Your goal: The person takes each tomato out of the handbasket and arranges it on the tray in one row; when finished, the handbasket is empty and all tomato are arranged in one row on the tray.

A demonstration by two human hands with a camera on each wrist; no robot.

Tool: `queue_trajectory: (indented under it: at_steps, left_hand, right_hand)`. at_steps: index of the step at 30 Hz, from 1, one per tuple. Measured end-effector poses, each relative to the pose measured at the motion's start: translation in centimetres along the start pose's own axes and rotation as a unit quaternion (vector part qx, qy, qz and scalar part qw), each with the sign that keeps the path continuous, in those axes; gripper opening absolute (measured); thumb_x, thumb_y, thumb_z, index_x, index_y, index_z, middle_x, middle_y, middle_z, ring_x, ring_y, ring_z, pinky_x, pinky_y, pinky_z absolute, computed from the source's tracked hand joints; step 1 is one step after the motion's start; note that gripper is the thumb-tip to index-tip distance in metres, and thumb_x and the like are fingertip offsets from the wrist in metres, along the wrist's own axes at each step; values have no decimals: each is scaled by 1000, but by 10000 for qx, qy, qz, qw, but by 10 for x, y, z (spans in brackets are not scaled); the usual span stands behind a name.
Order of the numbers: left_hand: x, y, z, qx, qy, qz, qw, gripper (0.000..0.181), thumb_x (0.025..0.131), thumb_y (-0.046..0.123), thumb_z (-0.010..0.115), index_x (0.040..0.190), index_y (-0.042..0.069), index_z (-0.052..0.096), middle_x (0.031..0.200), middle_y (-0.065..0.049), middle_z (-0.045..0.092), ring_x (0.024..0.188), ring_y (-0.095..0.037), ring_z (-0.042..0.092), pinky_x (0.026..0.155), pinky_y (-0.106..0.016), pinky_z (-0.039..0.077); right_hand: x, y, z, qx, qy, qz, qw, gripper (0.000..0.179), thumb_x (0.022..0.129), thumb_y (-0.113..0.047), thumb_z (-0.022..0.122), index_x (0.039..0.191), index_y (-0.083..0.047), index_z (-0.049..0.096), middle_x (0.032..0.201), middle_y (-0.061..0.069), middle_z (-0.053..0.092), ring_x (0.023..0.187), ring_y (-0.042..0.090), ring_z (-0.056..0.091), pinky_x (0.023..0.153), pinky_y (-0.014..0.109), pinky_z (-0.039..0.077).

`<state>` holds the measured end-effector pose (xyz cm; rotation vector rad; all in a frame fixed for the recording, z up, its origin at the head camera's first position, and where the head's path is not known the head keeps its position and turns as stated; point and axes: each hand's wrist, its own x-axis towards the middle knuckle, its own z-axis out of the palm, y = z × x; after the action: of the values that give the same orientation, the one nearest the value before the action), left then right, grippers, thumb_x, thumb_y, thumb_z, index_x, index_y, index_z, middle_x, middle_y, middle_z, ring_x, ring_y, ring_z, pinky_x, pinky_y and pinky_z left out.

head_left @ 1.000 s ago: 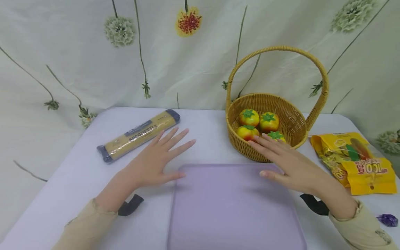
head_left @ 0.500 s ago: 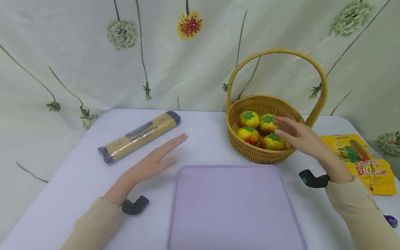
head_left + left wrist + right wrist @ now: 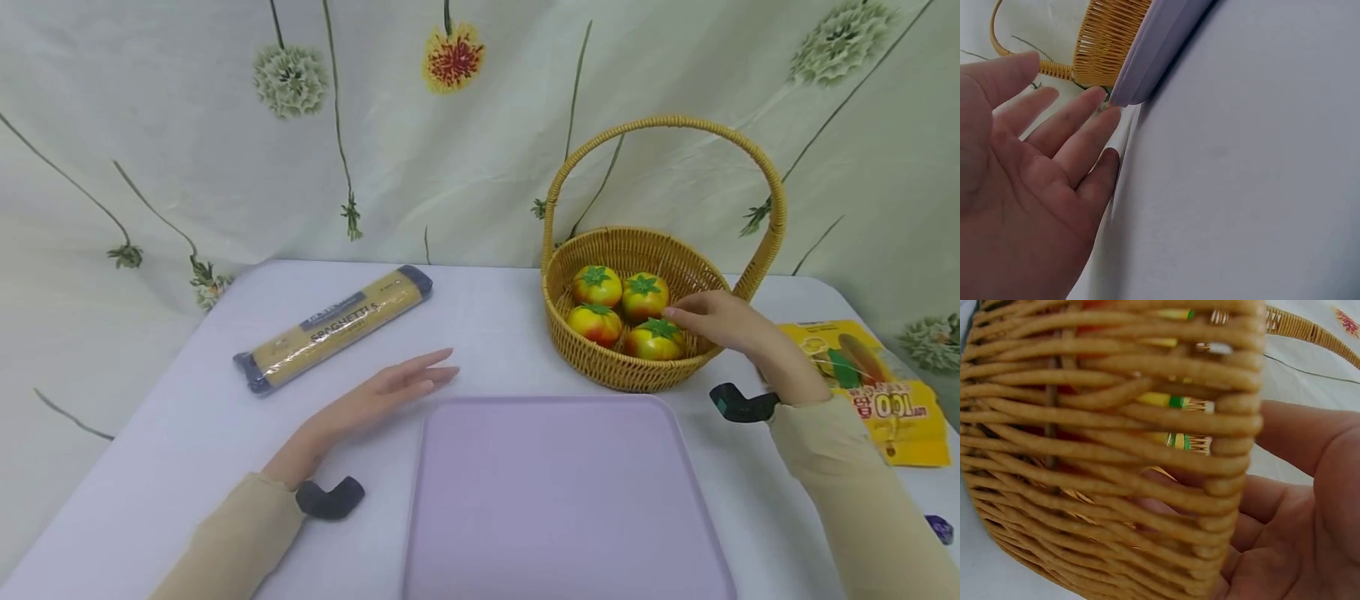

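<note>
My right hand [image 3: 726, 321] reaches over the right rim of the wicker basket [image 3: 600, 358]. Its thumb tip is close to the front right tomato [image 3: 655, 340], a yellow-red fruit with a green star-shaped top; whether they touch cannot be told. In the right wrist view the basket's woven wall [image 3: 1104, 450] hides the ends of the fingers [image 3: 1304, 437]. My left hand [image 3: 375, 400] lies low over the table beside the tray's back left corner, holding nothing. Its fingers are loosely extended in the left wrist view, little finger [image 3: 1100, 181] close to the tabletop.
The lilac tray [image 3: 555, 492] lies in front of the basket. A spaghetti packet [image 3: 337, 329] lies at the back left. Yellow snack bags [image 3: 877, 392] and a small purple-wrapped piece [image 3: 939, 529] are at the right. The basket's tall handle [image 3: 675, 122] arches overhead.
My right hand has moved from above the tray's back right to the basket's right side, then lower into it. My left hand has lowered and turned edge-on.
</note>
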<state>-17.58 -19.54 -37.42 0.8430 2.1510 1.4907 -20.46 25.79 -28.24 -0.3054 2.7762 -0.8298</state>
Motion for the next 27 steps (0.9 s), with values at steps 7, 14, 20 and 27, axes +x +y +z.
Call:
queue_trajectory:
  at_steps: [7, 14, 20, 27]
  left_hand:
    - [-1, -7, 3, 145, -433, 240, 9987, 48, 99, 12, 47, 145, 15, 36, 135, 2, 51, 128, -16, 39, 107, -28, 26]
    - [-1, -7, 4, 104, -634, 390, 9972, 49, 97, 6, 49, 144, 9, 37, 138, -3, 47, 129, -19, 38, 105, -30, 30]
    - [-1, -5, 3, 174, -659, 467, 9966, 49, 96, 5, 49, 144, 8, 37, 139, -4, 45, 130, -18, 36, 106, -30, 28]
    - [-2, -4, 4, 303, -694, 431, 9962, 50, 95, 5, 51, 143, 8, 37, 140, -2, 45, 131, -17, 34, 107, -29, 26]
  right_hand:
    - [10, 2, 0, -254, -303, -229, 9990, 49, 96, -28, 53, 117, 16, 55, 117, 32, 54, 109, 46, 49, 91, 60, 38]
    - [18, 6, 3, -411, -530, -344, 9972, 48, 93, -26, 59, 116, 16, 56, 114, 30, 57, 106, 44, 50, 91, 59, 39]
    - [17, 3, 5, -308, -781, -323, 9959, 58, 92, -34, 59, 121, 16, 52, 115, 28, 56, 106, 41, 49, 90, 57, 40]
    - [17, 0, 7, -158, -1099, -312, 9933, 68, 91, -40, 59, 129, 14, 44, 123, 29, 51, 110, 40, 45, 94, 58, 37]
